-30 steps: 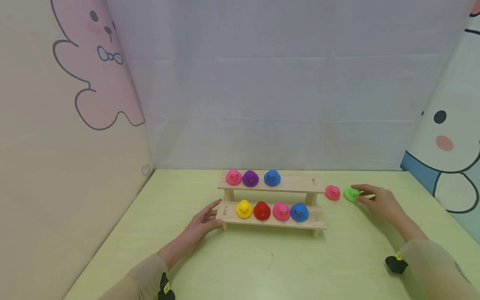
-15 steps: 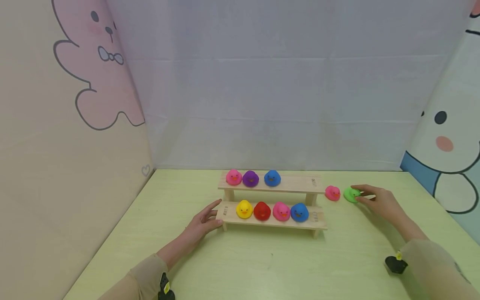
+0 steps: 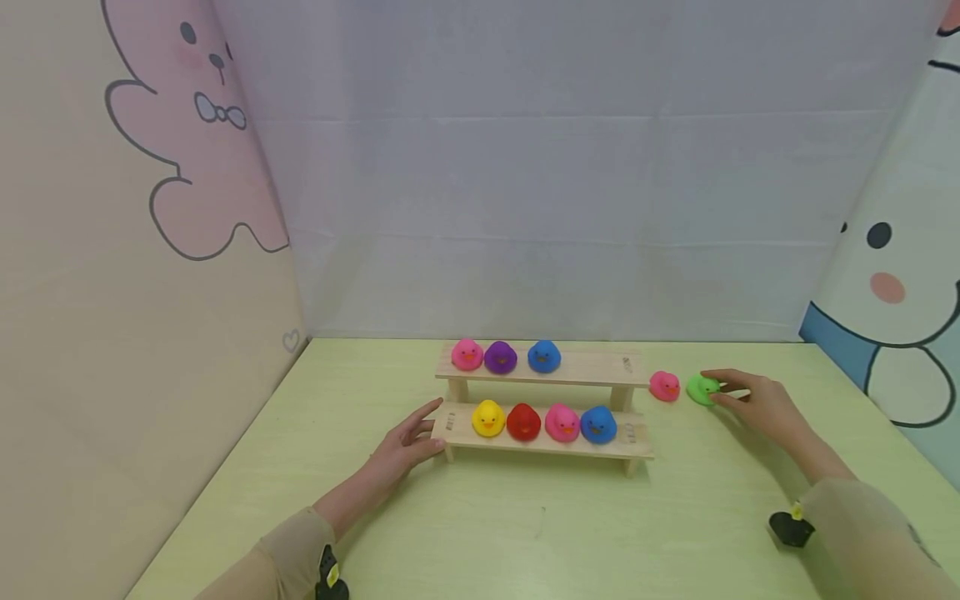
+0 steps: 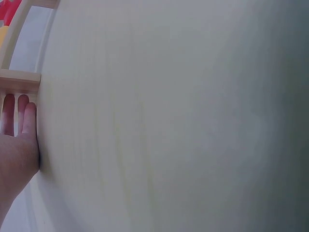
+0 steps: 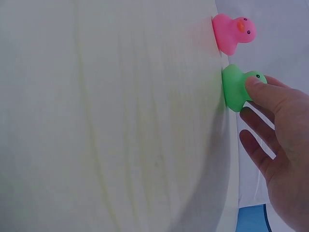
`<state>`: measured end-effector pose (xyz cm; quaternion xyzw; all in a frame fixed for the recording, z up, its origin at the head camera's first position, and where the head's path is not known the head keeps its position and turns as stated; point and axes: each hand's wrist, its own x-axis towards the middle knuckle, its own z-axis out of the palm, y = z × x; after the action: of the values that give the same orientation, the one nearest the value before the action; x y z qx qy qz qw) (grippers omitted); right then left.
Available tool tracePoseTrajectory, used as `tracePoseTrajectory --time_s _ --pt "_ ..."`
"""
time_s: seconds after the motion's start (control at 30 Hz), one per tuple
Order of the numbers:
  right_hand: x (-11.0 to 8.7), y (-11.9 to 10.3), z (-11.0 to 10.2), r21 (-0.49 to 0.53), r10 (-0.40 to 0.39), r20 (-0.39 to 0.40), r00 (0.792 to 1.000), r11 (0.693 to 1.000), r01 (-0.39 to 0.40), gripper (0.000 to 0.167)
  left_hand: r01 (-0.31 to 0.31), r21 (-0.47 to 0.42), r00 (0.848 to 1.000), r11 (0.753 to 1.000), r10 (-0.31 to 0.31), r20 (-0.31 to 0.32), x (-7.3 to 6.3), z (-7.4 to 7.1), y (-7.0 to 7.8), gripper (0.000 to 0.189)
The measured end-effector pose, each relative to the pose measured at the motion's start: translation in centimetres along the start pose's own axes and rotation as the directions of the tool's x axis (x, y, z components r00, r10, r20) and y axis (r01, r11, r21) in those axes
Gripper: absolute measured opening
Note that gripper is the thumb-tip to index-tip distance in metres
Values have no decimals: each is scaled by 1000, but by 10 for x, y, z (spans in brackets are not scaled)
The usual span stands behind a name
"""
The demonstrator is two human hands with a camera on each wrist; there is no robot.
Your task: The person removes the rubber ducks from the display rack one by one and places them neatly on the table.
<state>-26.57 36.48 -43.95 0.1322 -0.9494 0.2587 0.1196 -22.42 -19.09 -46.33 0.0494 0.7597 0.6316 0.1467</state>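
Observation:
My right hand (image 3: pixel 765 404) pinches a green rubber duck (image 3: pixel 702 389) by its head, between thumb and index finger. In the right wrist view the green duck (image 5: pixel 233 88) sits on the table surface, and the other fingers lie apart from it. A pink duck (image 3: pixel 665 386) stands just to its left on the table. At the left end of a two-step wooden stand (image 3: pixel 442 421), my left hand (image 3: pixel 397 446) rests with its fingers extended along the lower step. The left wrist view shows these fingertips (image 4: pixel 23 99) right at the stand's end.
The upper step (image 3: pixel 592 367) bears a pink, a purple and a blue duck (image 3: pixel 544 356). On the lower step sit a yellow (image 3: pixel 489 418), a red (image 3: pixel 523 422), a pink (image 3: pixel 562 423) and a blue duck (image 3: pixel 599 425). Fabric walls surround the pale table (image 3: pixel 487 525).

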Motion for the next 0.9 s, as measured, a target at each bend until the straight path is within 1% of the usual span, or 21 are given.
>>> tracePoseTrajectory --time_s 0.2,0.3,0.43,0.7,0.9 --pt "1 0 0 -5 -1 0 1000 1000 1 40 3 -1 1000 1000 -3 -8 -2 1 2 69" --pt "2 0 -1 -8 -1 40 999 1000 1 49 5 -6 1000 1000 -5 -9 -2 1 2 69" --pt "5 -3 -5 -19 -25 63 998 999 27 62 4 -5 1000 1000 -4 -7 -1 0 1 70" --pt "15 -17 -21 -33 -73 13 997 997 73 65 2 -12 1000 1000 -2 -11 -2 1 1 70" --pt "24 -31 -32 -8 -70 -8 997 997 70 68 6 -15 1000 1000 -7 -13 -4 1 3 69"
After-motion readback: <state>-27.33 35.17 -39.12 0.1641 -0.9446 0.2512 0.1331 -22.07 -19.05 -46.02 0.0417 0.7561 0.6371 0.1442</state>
